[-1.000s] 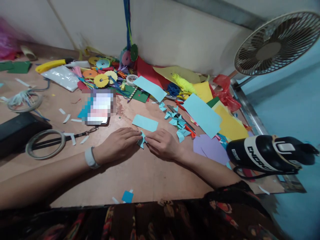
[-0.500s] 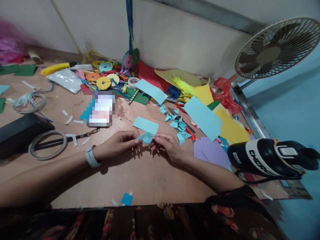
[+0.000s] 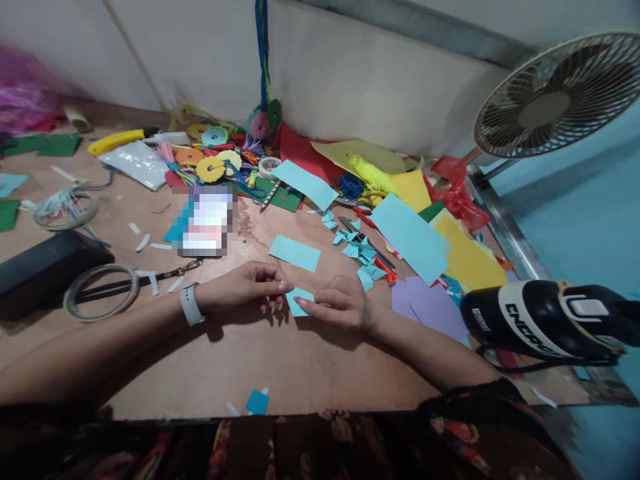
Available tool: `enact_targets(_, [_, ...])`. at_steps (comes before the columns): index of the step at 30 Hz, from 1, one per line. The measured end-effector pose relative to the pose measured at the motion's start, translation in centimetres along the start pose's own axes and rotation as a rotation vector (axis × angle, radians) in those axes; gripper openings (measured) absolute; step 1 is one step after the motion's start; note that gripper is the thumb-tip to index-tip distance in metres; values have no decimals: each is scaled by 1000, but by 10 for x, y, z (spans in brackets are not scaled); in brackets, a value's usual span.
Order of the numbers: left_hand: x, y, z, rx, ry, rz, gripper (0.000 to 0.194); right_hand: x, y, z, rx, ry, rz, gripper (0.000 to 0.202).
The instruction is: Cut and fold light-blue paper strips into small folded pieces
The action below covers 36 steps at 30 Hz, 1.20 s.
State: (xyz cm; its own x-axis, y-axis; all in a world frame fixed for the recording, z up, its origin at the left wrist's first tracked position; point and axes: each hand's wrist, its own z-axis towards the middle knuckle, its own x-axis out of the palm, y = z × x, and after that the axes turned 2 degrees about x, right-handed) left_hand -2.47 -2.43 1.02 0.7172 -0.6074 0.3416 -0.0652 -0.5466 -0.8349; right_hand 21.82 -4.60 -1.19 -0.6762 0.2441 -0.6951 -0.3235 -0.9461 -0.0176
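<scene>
A small folded piece of light blue paper [image 3: 299,305] lies between my hands, with a crease across it. My left hand [image 3: 255,287] pinches its upper left corner between thumb and forefinger, the other fingers curled below. At its right side, my right hand [image 3: 345,303] is closed over the paper, one fingertip lying on its surface and the other fingers bent. Just beyond them a flat light blue paper strip [image 3: 295,253] rests on the table. Several small folded blue paper pieces [image 3: 361,249] are heaped to the right, around a dark cutter [image 3: 373,243] and orange-handled scissors [image 3: 387,269].
At the right edge lies a black bottle [image 3: 535,320], with purple paper [image 3: 430,308] beside it. Larger blue sheets [image 3: 410,237] sit farther back. A phone [image 3: 207,220], a tape ring [image 3: 103,292] and a black case [image 3: 53,273] are left. A fan [image 3: 550,107] stands back right.
The small paper has come down from a tilted hold to lie flatter, nearer me. My right hand has shifted from pinching its edge with the fingertips to bending over it.
</scene>
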Motion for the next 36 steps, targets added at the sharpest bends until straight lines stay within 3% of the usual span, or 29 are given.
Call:
enact_targets(3, [1,4,3,65,-43,50,40,6,4,1,-12,-49,-71,15])
enact_targets(7, [0,12,5,208,-100,291,36,12,10,3,-91,-19,-91,11])
enact_targets(12, [-4,16,0,603,-309,931,30,10,11,3,-13,85,-176,11])
enact_targets(16, [-10,24,-4,921,-239,1343,33,9,7,2,-8,81,-212,10])
enact_targets(19, [-13,30,-6,933,-143,1547,45,10,5,1,17,94,-207,10])
enact_targets(23, [-11,31,-7,945,-111,1693,38,15,3,-2,59,134,-157,10])
enact_targets(30, [-6,36,-8,954,-128,1776,30,18,-2,-10,257,167,61,9])
enact_targets(36, [-3,33,-7,980,-118,1784,26,14,-8,-13,280,160,146,9])
